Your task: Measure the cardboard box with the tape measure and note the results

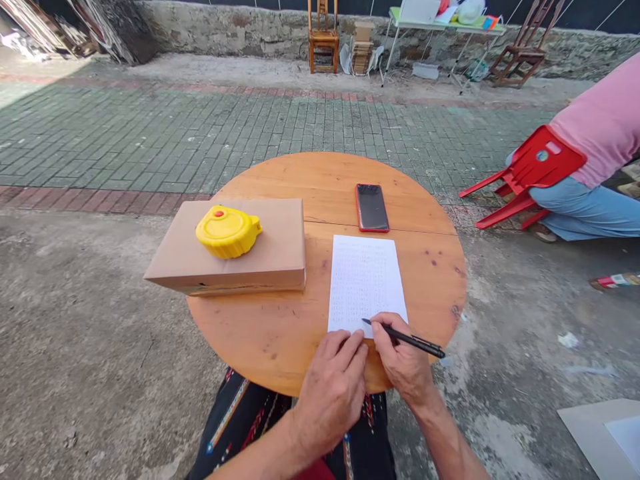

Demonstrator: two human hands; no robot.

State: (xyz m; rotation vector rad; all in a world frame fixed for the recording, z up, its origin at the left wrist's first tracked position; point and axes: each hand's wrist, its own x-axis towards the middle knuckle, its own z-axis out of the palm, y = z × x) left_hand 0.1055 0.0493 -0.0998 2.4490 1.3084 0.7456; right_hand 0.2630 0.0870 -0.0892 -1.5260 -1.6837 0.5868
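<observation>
A black pen (pixel 413 341) is pinched in my right hand (pixel 406 363), its tip touching the lower part of a white sheet of paper (pixel 364 273). Rows of small handwriting cover much of the sheet, too fine to read. My left hand (pixel 337 373) rests at the paper's bottom edge, fingers lying on it and holding nothing. Beyond the sheet lies a phone (pixel 373 208) with a red case and dark screen. To the left, a yellow tape measure (pixel 229 232) with a red button sits on top of a closed cardboard box (pixel 260 270).
The round wooden table (pixel 270 340) stands before my knees, the box overhanging its left edge. At right, a person in a pink top (pixel 605 127) sits on a red plastic chair (pixel 540 163). Wooden chairs (pixel 323 43) and a folding table (pixel 450 25) stand along the far wall.
</observation>
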